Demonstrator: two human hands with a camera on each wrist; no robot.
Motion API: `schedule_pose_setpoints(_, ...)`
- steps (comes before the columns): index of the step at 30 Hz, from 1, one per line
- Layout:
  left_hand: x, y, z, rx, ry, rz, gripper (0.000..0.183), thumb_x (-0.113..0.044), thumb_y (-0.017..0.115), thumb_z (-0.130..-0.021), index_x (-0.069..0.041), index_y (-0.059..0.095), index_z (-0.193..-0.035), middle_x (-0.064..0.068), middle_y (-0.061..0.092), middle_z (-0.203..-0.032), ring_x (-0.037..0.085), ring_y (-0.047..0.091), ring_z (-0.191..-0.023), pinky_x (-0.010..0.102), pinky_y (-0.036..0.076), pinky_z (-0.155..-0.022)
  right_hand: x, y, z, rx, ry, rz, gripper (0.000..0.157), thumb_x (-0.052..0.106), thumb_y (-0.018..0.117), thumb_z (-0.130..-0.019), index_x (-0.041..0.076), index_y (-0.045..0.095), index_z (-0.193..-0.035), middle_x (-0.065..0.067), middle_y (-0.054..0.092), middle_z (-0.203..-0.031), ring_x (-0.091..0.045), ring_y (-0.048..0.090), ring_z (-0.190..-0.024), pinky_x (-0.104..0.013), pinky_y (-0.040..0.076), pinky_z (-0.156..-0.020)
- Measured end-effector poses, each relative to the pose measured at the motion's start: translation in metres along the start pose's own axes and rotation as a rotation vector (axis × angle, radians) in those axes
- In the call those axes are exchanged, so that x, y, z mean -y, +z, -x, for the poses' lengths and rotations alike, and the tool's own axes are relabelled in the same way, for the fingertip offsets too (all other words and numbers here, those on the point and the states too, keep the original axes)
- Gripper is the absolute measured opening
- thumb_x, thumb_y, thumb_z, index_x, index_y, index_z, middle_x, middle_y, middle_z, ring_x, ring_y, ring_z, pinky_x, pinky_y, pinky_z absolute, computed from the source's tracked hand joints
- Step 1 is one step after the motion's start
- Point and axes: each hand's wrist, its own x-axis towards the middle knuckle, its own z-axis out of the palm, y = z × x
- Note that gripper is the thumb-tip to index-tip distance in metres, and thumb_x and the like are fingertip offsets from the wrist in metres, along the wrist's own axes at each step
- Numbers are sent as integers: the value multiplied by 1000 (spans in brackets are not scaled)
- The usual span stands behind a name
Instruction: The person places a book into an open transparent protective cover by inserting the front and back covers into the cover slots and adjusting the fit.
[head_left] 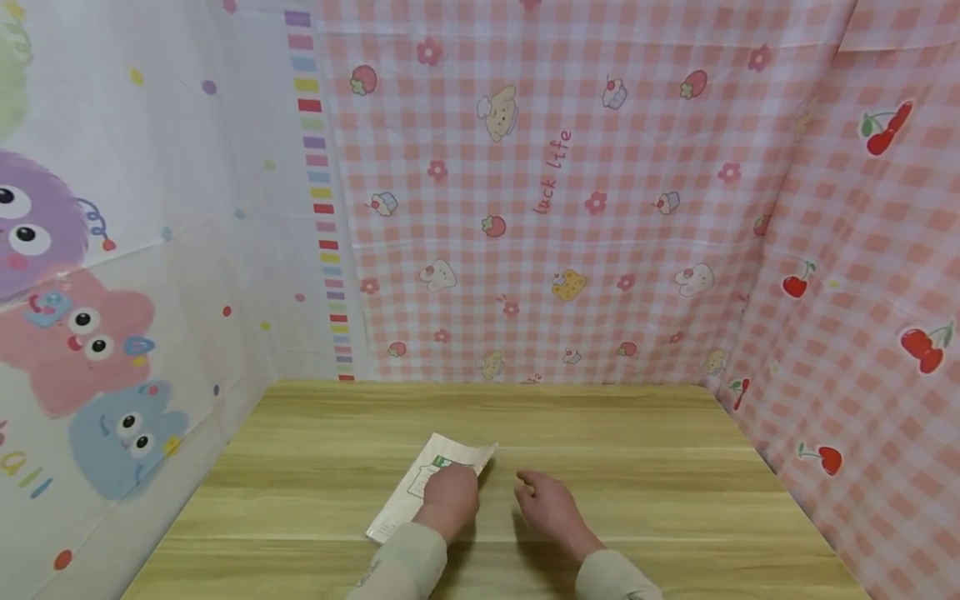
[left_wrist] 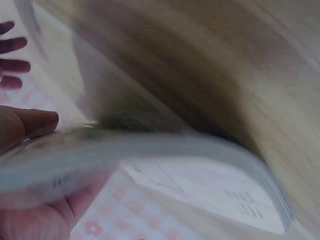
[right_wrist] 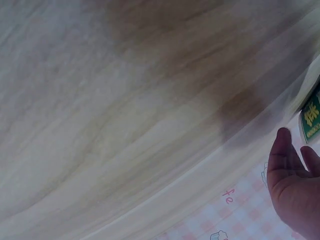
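A thin, pale paperback book with a green printed patch slants over the table left of the middle. My left hand grips it by its right side, the thumb on one face and the other fingers on the opposite face. In the left wrist view the book bends in a curve, and small print shows on its pale cover. To the right of it, apart from the book, my right hand hovers with loosely bent fingers and nothing in it. The green patch appears beyond that hand in the right wrist view.
A wood-grain table lies under both hands. Behind it hangs a pink checked cloth; a similar cloth with cherries hangs at the right, and a white cartoon-printed cloth at the left.
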Motion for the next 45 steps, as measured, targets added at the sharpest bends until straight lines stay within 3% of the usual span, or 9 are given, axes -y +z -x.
schedule_pose_setpoints(4, 6, 1, -8, -13, 12, 123, 13, -1, 67, -80, -3, 61, -69, 9, 61, -67, 25, 63, -64, 41, 53, -56, 2, 1, 0, 16, -8, -33, 36, 12, 56, -97, -9, 62, -126, -25, 66, -118, -42, 62, -112, -56, 48, -94)
schedule_pose_setpoints(9, 9, 2, -14, -14, 28, 262, 19, -3, 65, -88, -3, 57, -71, 9, 58, -66, 23, 56, -58, 40, 49, -53, 2, 2, 1, 27, -22, -58, 36, 12, 56, -97, -10, 61, -125, -27, 66, -117, -43, 62, -111, -56, 48, -94)
schedule_pose_setpoints(17, 1, -7, -16, -5, 95, 622, 15, -8, 58, -97, -3, 59, -83, 4, 54, -68, 18, 49, -58, 32, 45, -53, 7, 3, 2, 42, -44, -127, 38, 18, 50, -103, -8, 60, -130, -23, 66, -119, -42, 60, -115, -57, 44, -99)
schedule_pose_setpoints(20, -3, -11, -18, 29, 94, 791, 17, -12, 55, -100, 1, 65, -103, 10, 65, -84, 17, 57, -67, 33, 50, -58, 8, 2, 2, 80, 25, -214, 47, 29, 44, -107, -4, 54, -139, -17, 69, -106, -32, 64, -101, -54, 47, -95)
schedule_pose_setpoints(23, -7, -14, -20, 54, 69, 950, 28, -15, 54, -102, 0, 63, -123, 13, 68, -99, 18, 63, -75, 35, 53, -64, 8, 0, 0, 128, 118, -381, 55, 35, 35, -109, -5, 43, -146, -22, 67, -111, -29, 65, -96, -50, 51, -89)
schedule_pose_setpoints(29, -8, -20, -23, 82, 22, 1218, 35, -20, 51, -104, 1, 57, -131, 11, 68, -92, 20, 67, -74, 34, 56, -68, 7, -4, -2, 156, 174, -604, 62, 39, 24, -110, -7, 28, -152, -33, 46, -141, -44, 58, -115, -55, 48, -95)
schedule_pose_setpoints(33, -3, -20, -22, 120, 10, 1415, 43, -22, 47, -105, -1, 46, -143, 15, 69, -100, 24, 69, -82, 37, 58, -73, 8, -7, -4, 151, 210, -672, 65, 42, 20, -109, -4, 23, -154, -33, 46, -139, -39, 60, -109, -53, 50, -92)
schedule_pose_setpoints(37, 5, -15, -23, 168, 10, 1580, 48, -22, 46, -106, -1, 37, -149, 19, 68, -109, 27, 70, -90, 40, 58, -79, 6, -7, -7, 123, 281, -709, 64, 43, 22, -108, 1, 22, -156, -24, 57, -123, -29, 60, -98, -45, 53, -83)
schedule_pose_setpoints(45, 17, -14, -23, 170, -85, 1652, 49, -24, 45, -106, 2, 38, -147, 13, 70, -108, 19, 69, -88, 35, 56, -80, 3, -14, -13, 50, 373, -838, 52, 22, 26, -109, 4, 19, -158, -16, 61, -108, -21, 61, -83, -36, 52, -69)
